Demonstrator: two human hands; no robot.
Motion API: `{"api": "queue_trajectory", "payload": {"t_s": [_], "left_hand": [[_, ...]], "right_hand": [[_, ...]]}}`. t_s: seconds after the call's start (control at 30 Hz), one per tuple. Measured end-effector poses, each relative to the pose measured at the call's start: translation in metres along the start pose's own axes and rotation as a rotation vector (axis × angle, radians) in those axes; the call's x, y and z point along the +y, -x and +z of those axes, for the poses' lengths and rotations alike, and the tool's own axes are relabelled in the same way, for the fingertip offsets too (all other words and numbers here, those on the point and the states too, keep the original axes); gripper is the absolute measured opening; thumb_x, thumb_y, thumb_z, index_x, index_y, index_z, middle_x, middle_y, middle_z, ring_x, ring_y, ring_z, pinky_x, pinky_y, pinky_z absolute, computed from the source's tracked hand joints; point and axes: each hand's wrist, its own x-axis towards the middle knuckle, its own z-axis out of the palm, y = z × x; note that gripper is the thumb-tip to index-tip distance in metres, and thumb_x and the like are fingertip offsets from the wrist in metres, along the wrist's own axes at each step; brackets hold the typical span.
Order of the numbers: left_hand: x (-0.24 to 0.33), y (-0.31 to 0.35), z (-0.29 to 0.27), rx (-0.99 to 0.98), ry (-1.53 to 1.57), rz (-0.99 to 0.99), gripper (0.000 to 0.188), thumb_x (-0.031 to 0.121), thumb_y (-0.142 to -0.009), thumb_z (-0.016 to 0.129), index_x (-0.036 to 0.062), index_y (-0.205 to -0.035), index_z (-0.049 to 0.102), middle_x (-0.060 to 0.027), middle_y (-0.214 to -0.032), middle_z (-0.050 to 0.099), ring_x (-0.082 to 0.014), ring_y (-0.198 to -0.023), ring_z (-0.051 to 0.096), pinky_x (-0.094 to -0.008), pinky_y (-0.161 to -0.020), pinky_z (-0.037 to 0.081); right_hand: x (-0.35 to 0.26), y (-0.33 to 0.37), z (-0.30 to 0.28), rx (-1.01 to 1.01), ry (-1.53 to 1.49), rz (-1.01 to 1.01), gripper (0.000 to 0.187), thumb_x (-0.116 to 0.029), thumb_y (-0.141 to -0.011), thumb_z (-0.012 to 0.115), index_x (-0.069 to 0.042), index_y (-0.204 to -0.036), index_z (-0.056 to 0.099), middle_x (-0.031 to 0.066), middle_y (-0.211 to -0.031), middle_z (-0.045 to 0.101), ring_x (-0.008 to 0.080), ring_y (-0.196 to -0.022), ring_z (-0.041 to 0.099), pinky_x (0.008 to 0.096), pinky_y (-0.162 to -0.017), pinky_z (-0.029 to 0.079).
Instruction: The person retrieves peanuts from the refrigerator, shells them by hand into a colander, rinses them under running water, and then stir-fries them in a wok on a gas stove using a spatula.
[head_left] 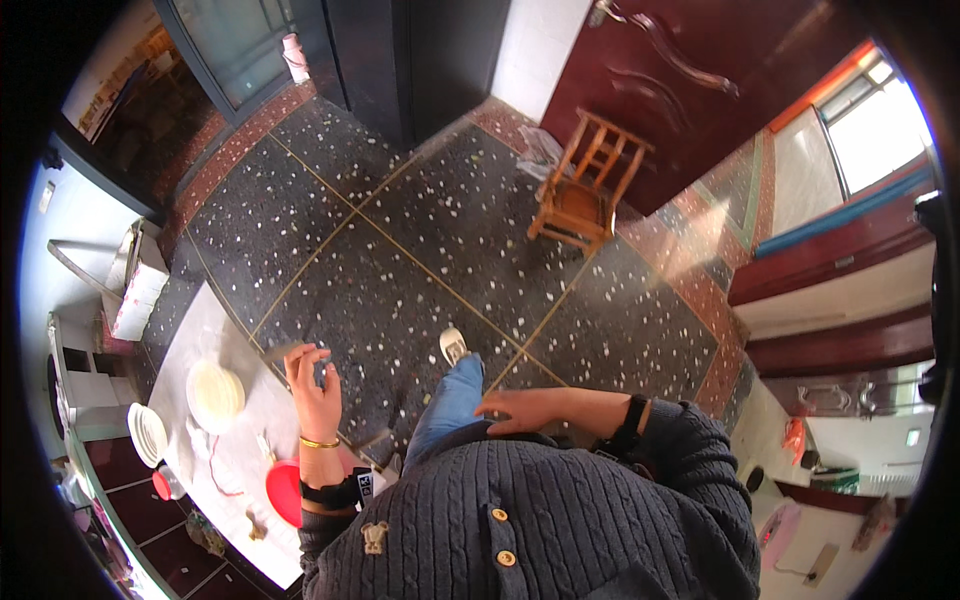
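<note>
My left hand [316, 395] is raised beside the edge of a white table [220, 500], its fingers curled. A thin, blurred greyish-brown shape [279, 352] juts out to the left from its fingertips; its kind I cannot make out. Across my body, in front of my waist, my right hand [517, 408] reaches inward with loosely extended fingers and no object visible in it. On the table lie a pale round stack [214, 397] that looks like plates or lids, and a red basin [284, 492] partly hidden by my left forearm.
White ridged dishes [147, 435] and a red-lidded jar [168, 484] are at the table's left. A wooden chair [583, 190] stands before a dark red door [690, 90]. A white carton [140, 285] sits at left. Speckled dark floor [410, 230] spreads ahead, beyond my shoe [453, 345].
</note>
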Motion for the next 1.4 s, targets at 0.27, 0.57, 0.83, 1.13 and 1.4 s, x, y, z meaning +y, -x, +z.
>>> {"api": "queue_trajectory", "payload": {"t_s": [0.27, 0.57, 0.83, 1.13, 1.4], "left_hand": [[-0.019, -0.214, 0.029, 0.156, -0.020, 0.003, 0.019, -0.002, -0.070, 0.058, 0.0056, -0.088, 0.057, -0.0111, -0.100, 0.052, -0.0286, -0.097, 0.049, -0.0371, -0.088, 0.037], [-0.104, -0.407, 0.086, 0.109, -0.120, 0.027, 0.019, -0.002, -0.069, 0.058, 0.0071, -0.085, 0.059, -0.0082, -0.092, 0.055, -0.0257, -0.090, 0.052, -0.0377, -0.085, 0.037], [-0.175, -0.550, 0.045, 0.282, -0.358, -0.169, 0.015, -0.001, -0.071, 0.057, 0.0065, -0.084, 0.058, -0.0090, -0.088, 0.056, -0.0271, -0.089, 0.053, -0.0390, -0.086, 0.036], [-0.357, -0.647, -0.028, 0.412, -0.430, -0.424, 0.014, 0.001, -0.070, 0.057, 0.0076, -0.083, 0.058, -0.0098, -0.088, 0.056, -0.0272, -0.091, 0.052, -0.0386, -0.087, 0.035], [-0.487, -0.859, -0.107, 0.460, -0.442, -0.247, 0.018, 0.002, -0.070, 0.060, 0.0084, -0.086, 0.059, -0.0083, -0.091, 0.057, -0.0266, -0.093, 0.053, -0.0393, -0.089, 0.034]], "right_hand": [[0.025, -0.124, -0.183, -0.428, -0.171, 0.230, 0.050, -0.044, -0.091, 0.043, -0.007, -0.125, 0.040, 0.0132, -0.126, 0.041, 0.0248, -0.118, 0.038, 0.0370, -0.097, 0.030], [0.078, -0.287, -0.420, -0.384, 0.106, 0.394, 0.047, -0.045, -0.091, 0.043, -0.003, -0.108, 0.056, 0.0109, -0.106, 0.057, 0.0220, -0.101, 0.052, 0.0387, -0.086, 0.040], [0.086, -0.537, -0.607, -0.171, 0.581, -0.180, 0.031, -0.029, -0.081, 0.050, 0.000, -0.078, 0.059, 0.0197, -0.073, 0.059, 0.0326, -0.073, 0.059, 0.0417, -0.065, 0.043], [-0.024, -0.757, -0.782, -0.209, 0.394, -0.135, 0.031, -0.022, -0.079, 0.054, 0.000, -0.057, 0.052, 0.0096, -0.044, 0.042, 0.0129, -0.043, 0.037, 0.0384, -0.044, 0.030], [-0.177, -0.804, -0.990, 0.870, 1.168, 0.067, 0.028, -0.028, -0.071, 0.063, -0.004, -0.086, 0.064, 0.0129, -0.089, 0.063, 0.0308, -0.095, 0.055, 0.0444, -0.084, 0.039]]}}
